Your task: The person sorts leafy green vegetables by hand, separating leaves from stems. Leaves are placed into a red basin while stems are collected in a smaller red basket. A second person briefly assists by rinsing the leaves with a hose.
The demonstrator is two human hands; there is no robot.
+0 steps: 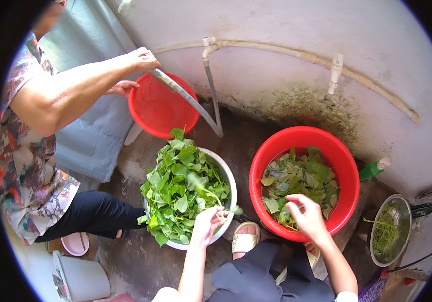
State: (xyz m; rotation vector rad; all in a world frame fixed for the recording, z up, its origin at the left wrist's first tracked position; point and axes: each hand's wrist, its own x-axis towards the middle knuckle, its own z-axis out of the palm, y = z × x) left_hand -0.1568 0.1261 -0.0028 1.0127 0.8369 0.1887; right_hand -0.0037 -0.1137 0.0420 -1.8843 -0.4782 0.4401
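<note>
My left hand (pixel 209 225) is closed on a few pale green stems at the right rim of a metal basin (pixel 231 185). Leafy greens (pixel 180 181) are heaped high in that basin. My right hand (pixel 304 213) has thumb and fingers apart, with nothing seen between them, over the near side of a large red tub (pixel 346 151). Loose leaves (pixel 302 181) lie in water inside the tub.
At the left, another person (pixel 38 132) holds a hose (pixel 186 96) and a red basin (pixel 163 105). A metal bowl of stems (pixel 385 234) stands at the right. A grey bucket (pixel 84 277) is at lower left; pipes (pixel 268 47) run along the wall.
</note>
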